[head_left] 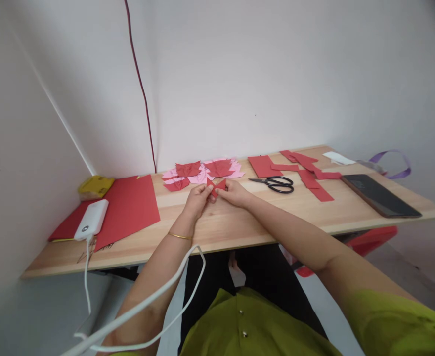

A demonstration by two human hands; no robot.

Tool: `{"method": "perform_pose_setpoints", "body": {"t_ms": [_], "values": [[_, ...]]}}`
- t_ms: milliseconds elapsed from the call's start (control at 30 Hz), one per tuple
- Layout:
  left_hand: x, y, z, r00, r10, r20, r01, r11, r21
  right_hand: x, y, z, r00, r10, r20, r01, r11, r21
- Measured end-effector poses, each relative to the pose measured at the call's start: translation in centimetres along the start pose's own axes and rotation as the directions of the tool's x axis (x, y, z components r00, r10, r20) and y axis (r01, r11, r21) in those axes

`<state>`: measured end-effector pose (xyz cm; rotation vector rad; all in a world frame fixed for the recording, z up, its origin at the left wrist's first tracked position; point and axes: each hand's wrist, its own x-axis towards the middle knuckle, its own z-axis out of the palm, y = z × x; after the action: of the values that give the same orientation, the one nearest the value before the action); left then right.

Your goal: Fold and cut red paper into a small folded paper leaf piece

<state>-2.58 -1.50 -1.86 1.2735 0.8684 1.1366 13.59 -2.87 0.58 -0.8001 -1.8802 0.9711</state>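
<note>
My left hand (197, 200) and my right hand (236, 193) meet over the middle of the table, closed on a small folded red paper (216, 188) between them. Pointed corners of the paper stick up above my fingers; its lower part is covered by them. Just behind lie several folded paper pieces, among them a red one (220, 168) and a pink one (201, 175). To the right of my right hand rests a pair of scissors (273, 183) with black handles.
Red sheets (132, 210) lie at the left under a white power bank (92, 220) and a yellow packet (96, 187). A white cable (158, 287) loops over my left forearm. Red paper strips (310, 180), a phone (380, 195) and a purple strap (399, 174) are at the right.
</note>
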Motion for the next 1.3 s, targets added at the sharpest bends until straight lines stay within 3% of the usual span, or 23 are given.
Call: {"method": "perform_pose_setpoints", "body": {"t_ms": [233, 433, 733, 1300], "values": [[0.1, -0.1, 0.1, 0.998, 0.059, -0.02, -0.058, 0.997, 0.045, 0.1, 0.7, 0.1, 0.996, -0.017, -0.084, 0.012, 0.998, -0.056], [0.0, 0.1, 0.1, 0.998, 0.053, -0.03, -0.051, 0.997, 0.061, 0.1, 1.0, 0.0, 0.998, -0.014, -0.055, 0.012, 0.999, -0.041], [0.0, 0.2, 0.1, 0.996, 0.074, -0.049, -0.073, 0.997, 0.029, 0.2, 2.0, 0.3, 0.992, 0.013, -0.127, -0.022, 0.997, -0.069], [0.1, 0.7, -0.4, 0.953, 0.189, -0.238, -0.171, 0.98, 0.097, -0.2, 0.9, 0.1, 0.989, 0.138, -0.046, -0.143, 0.982, -0.127]]}}
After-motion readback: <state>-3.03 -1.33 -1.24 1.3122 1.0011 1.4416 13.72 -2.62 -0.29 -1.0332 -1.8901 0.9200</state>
